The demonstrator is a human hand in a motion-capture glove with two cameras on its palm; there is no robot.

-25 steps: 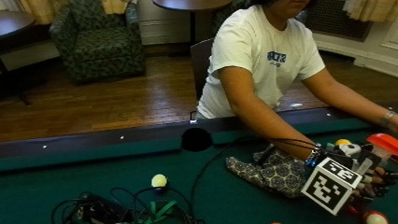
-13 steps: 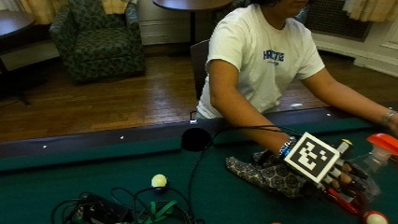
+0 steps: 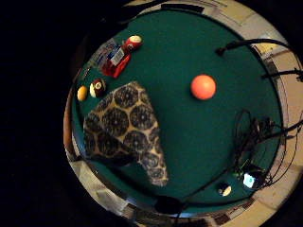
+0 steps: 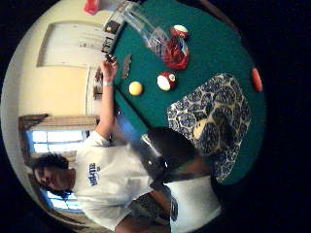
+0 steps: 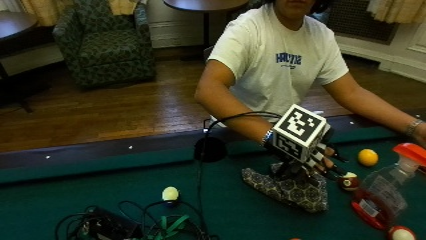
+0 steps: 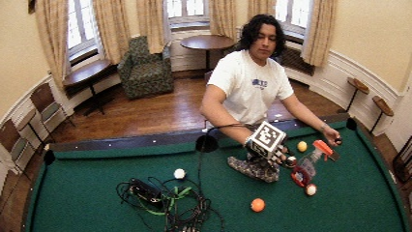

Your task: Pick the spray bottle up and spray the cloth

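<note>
Hand: the gloved right hand (image 5: 313,157) hovers over the cloth (image 5: 287,187); both palm views look down on cloth and felt from above, nothing in its grasp.
Fingers: mostly hidden, can't tell how far they're spread.
Spray bottle: the spray bottle (image 5: 383,192) stands upright on the green worktop (image 5: 100,190), just beside the cloth, handy for a reach.
Contents: bottle looks clear, level unreadable.
Cloth: patterned, bunched flat, a ready target.
Balls: a yellow ball (image 5: 367,157) and a striped ball (image 5: 347,181) lie nearby.
</note>
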